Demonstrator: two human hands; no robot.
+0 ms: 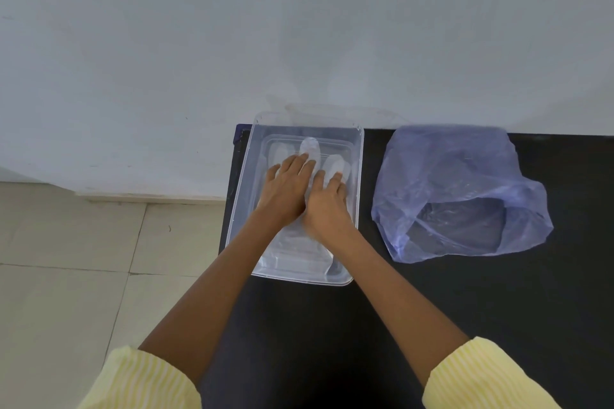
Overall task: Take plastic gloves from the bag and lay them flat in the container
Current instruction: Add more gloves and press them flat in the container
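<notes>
At frame centre, left hand (pixel 286 188) and right hand (pixel 327 207), fingers spread, press a plastic glove (pixel 310 146) flat inside the clear container (pixel 241 196); the blue bag (pixel 465 176) sits centre-right, open.

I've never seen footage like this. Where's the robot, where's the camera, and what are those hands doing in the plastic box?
There is no robot here. A person works with bare hands, and the single picture comes from a camera worn on their head, looking down. On the black table sit a clear plastic container and, to its right, a crumpled blue plastic bag with its mouth open. Inside the container lies a clear plastic glove. The left hand and right hand lie side by side on it, fingers straight, pressing it flat. Neither grips anything. The yellow striped sleeves at the bottom are the person's own.
</notes>
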